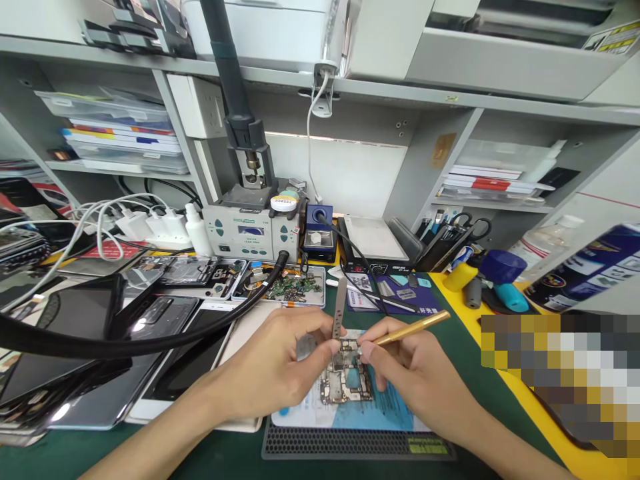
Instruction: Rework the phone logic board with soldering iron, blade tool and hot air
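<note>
At the front of a crowded repair tabletop, a person works on a small bare circuit board lying flat on a pale blue mat. The left hand pinches a pair of steel tweezers, tips down on the board's upper edge; the right hand pinches a slim brass-coloured tool like a pen, its point at the same spot. The board looks thin, stiff and very light, dense with tiny metal shields and chips, so it likely slides easily and is fragile; the bare edges appear the safest place to hold it. Behind the hands sit a grey soldering station, a tray of loose parts, a thick black hose and several opened phones to the left.
</note>
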Motion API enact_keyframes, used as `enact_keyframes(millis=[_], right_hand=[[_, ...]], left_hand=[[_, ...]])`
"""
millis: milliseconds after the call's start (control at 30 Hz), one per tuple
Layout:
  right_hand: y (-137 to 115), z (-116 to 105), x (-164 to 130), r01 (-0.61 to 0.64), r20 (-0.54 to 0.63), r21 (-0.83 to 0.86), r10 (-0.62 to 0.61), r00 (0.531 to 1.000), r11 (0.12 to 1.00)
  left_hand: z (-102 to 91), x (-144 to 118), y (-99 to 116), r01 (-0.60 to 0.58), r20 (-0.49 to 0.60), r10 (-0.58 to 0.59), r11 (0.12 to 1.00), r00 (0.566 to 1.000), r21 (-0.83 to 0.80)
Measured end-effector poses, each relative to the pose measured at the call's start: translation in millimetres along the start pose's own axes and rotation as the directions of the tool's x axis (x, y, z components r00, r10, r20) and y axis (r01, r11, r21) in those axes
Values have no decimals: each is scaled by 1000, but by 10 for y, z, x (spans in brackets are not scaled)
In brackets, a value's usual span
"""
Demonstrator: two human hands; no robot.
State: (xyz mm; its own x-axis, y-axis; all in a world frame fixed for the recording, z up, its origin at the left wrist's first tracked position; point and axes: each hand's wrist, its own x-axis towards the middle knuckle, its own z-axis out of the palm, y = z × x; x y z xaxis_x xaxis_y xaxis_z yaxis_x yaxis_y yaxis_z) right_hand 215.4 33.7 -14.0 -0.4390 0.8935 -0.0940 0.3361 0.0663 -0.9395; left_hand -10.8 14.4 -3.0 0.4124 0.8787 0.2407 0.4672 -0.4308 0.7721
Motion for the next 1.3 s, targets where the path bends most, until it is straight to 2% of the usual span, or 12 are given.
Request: enact_keyframes(millis=[1300], right_hand=[[21,-6,4,-11,-2,-5,11,1000,1000]], left_hand=[[-11,-32,0,-22,21,22,1000,1000,13]])
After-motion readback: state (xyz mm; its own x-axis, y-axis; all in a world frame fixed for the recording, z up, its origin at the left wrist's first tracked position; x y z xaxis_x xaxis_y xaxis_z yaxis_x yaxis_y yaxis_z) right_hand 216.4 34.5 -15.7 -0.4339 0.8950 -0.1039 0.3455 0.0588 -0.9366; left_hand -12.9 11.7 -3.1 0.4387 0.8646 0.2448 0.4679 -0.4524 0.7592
